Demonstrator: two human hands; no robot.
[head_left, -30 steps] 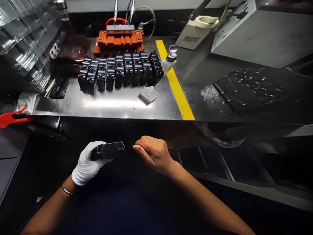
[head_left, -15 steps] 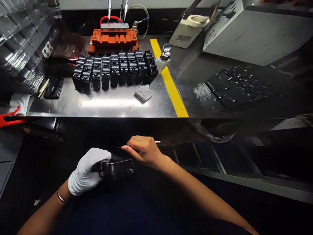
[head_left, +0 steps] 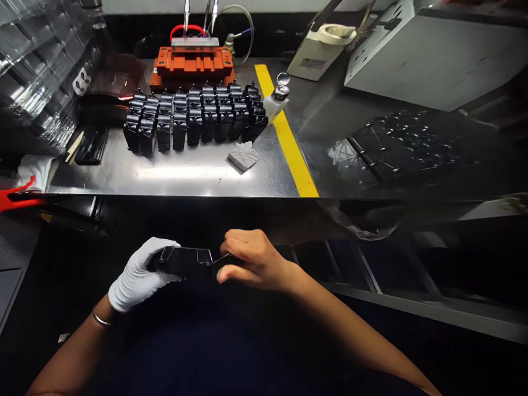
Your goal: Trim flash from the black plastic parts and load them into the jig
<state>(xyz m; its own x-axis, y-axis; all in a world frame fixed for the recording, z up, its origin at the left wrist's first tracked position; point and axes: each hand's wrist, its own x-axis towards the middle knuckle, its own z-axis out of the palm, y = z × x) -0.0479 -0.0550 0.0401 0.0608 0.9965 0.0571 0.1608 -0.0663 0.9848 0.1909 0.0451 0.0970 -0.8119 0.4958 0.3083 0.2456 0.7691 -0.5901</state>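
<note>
My left hand (head_left: 142, 275), in a white glove with a bracelet at the wrist, grips a glossy black plastic part (head_left: 187, 263) by its left side, below the table edge. The part's lower side melts into the dark background. Bare, my right hand (head_left: 251, 261) is closed around a thin stick-like tool (head_left: 221, 258), whose tip reaches the right end of the part. Whether the tip touches it I cannot tell, and the tool's other end is hidden by the hand.
Rows of similar black parts (head_left: 196, 118) stand on the metal table (head_left: 173, 179) before an orange fixture (head_left: 193, 66). A folded white cloth (head_left: 244, 156), a pump bottle (head_left: 277, 102) and yellow tape (head_left: 295, 157) lie to their right. Shiny black pieces (head_left: 404, 143) sit farther right.
My left hand has turned the black part and raised it slightly. My right hand has moved a little right, and its tool now points at the part's right end.
</note>
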